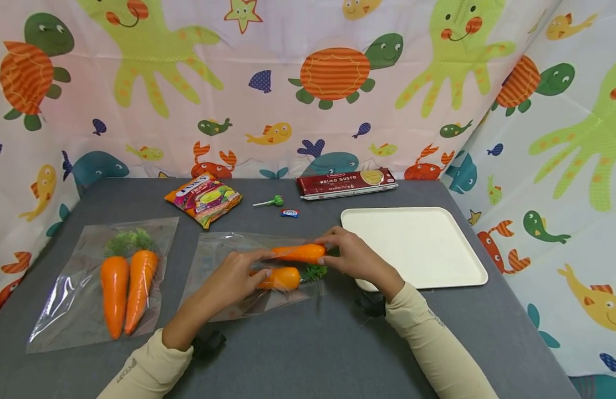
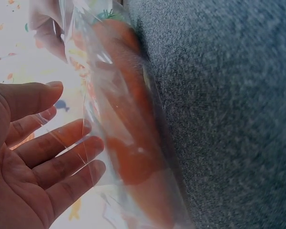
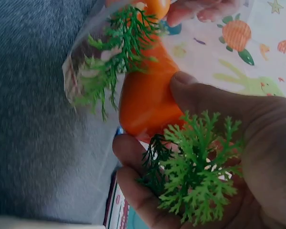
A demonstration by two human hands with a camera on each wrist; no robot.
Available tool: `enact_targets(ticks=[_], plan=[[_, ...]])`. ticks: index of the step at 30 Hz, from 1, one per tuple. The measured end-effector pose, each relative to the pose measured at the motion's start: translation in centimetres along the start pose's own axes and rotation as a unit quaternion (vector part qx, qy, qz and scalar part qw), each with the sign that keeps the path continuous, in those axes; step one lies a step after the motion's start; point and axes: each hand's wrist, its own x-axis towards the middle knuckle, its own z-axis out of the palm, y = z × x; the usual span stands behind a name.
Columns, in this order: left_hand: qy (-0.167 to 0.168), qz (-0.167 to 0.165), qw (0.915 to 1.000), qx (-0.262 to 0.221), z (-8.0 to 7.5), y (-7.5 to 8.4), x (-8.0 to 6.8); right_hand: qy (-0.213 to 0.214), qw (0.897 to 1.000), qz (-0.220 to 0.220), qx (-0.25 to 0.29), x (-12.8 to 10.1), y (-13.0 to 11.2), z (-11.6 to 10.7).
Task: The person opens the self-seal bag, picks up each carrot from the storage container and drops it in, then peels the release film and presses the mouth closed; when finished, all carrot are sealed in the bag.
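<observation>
Fingers of the left hand [image 1: 236, 277] lie nearly straight and loosely together, tips resting on the clear plastic bag [image 1: 223, 260]; the left wrist view shows the fingers [image 2: 62, 162] flat against the film. Right hand [image 1: 352, 256] curls thumb and fingers round the leafy end of the upper carrot [image 1: 299, 252], green top bunched in the palm per the right wrist view. That carrot sits at the bag's mouth, partly inside the film, mid-table, just left of the white tray [image 1: 412, 246]. Lower carrot [image 1: 281, 278] lies inside the same bag, just beside the upper one, greens pointing right. Second bag [image 1: 95, 282] with two carrots lies flat at table's left, well apart. Snack packet [image 1: 204, 199], lollipop [image 1: 270, 202], small candy [image 1: 290, 213] and spaghetti pack [image 1: 345, 183] sit along the far edge of the grey table [image 1: 308, 343].
</observation>
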Motion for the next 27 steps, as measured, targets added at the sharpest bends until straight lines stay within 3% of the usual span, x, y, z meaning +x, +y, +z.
enact_targets(ticks=[15,21,27], plan=[[0.014,0.042,0.9990,0.006,0.1,-0.4,0.0,0.022,0.999,0.038,0.007,2.0,-0.5,1.9],[0.012,0.037,0.9992,0.004,0.1,-0.4,0.0,0.030,0.995,0.081,0.043,2.4,-0.4,2.3],[0.013,0.033,0.9994,-0.006,0.2,-0.4,0.0,0.029,0.995,0.098,0.011,2.2,-0.4,2.3]])
